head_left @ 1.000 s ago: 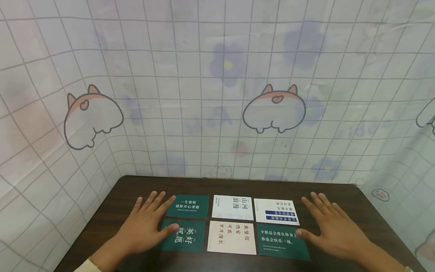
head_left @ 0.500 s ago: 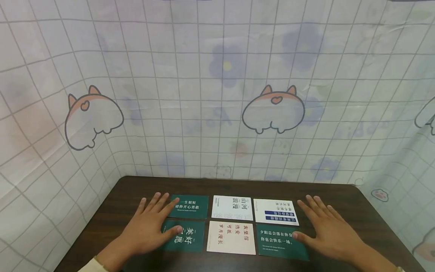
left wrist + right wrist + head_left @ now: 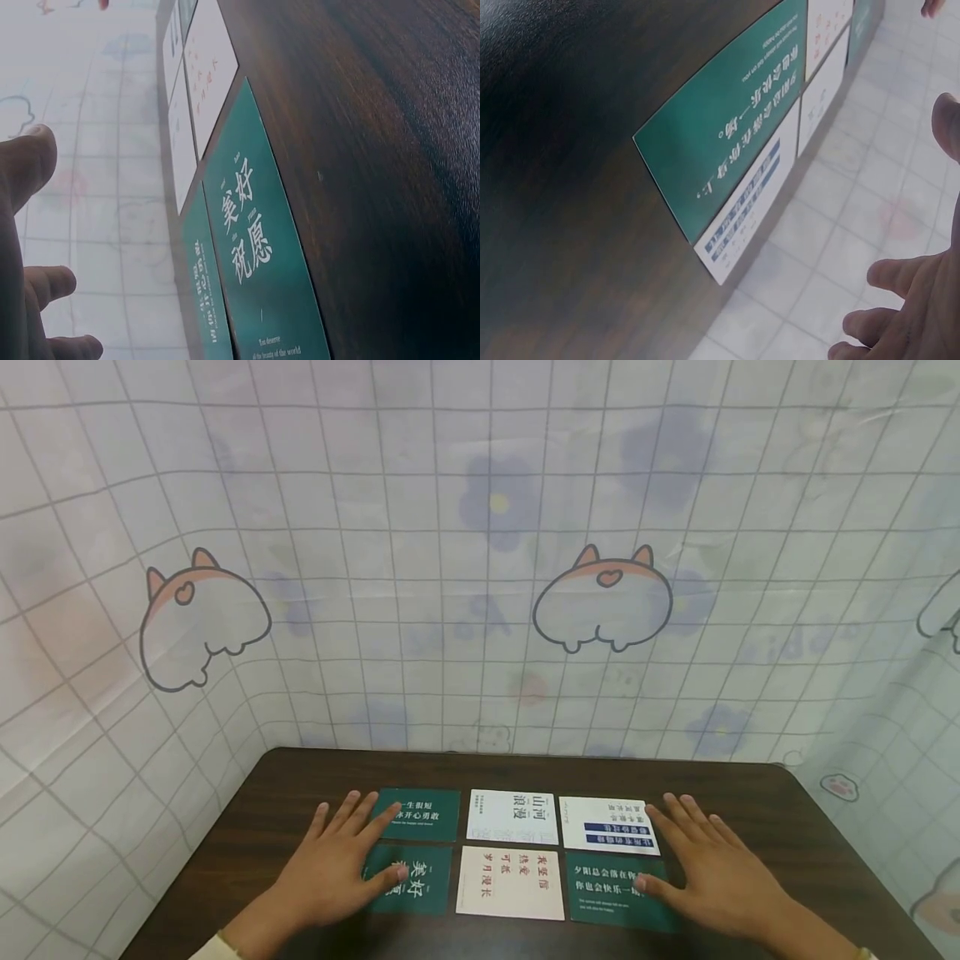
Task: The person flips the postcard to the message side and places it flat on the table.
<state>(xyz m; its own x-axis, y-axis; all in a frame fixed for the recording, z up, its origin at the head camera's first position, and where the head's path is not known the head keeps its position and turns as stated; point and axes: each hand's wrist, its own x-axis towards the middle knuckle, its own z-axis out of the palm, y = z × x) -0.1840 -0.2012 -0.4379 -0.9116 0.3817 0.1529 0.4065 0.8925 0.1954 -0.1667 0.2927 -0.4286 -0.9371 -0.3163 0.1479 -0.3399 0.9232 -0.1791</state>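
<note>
Postcards lie flat in two rows of three. The back row holds a green card [image 3: 427,814], a white card [image 3: 510,818] and a white card with blue bars [image 3: 607,827]. In front are a green card [image 3: 431,893], a cream card with red writing [image 3: 510,883] and another green card [image 3: 618,902]. My left hand [image 3: 330,868], fingers spread, overlaps the left edge of the green pair in the head view. My right hand [image 3: 723,881] spreads likewise at the right-hand cards. Both wrist views show the hands raised off the cards, holding nothing.
A dark wood-grain table [image 3: 322,768] with rounded back corners carries the cards. White grid-patterned cloth [image 3: 420,610] with cartoon prints hangs behind it and along both sides.
Both hands have drifted inward, the left one to the right and slightly down, the right one to the left. The cards have stayed in place.
</note>
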